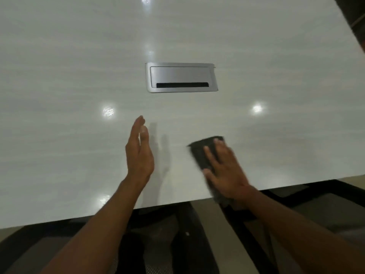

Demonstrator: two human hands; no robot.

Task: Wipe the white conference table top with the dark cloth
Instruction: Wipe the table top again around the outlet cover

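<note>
Pressing the dark cloth (203, 155) flat with straight fingers, the right hand (227, 171) should sweep overlapping strokes across the white table top (79, 76); left hand (139, 153) hovers open-fingered.

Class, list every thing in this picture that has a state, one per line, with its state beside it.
dark cloth: flat on the table, near end hanging over the near edge.
right hand: open, pressing flat on the cloth.
left hand: open, edge-on, holding nothing.
silver cable box: lid closed.
white table top: glossy, reflecting lights.
</note>
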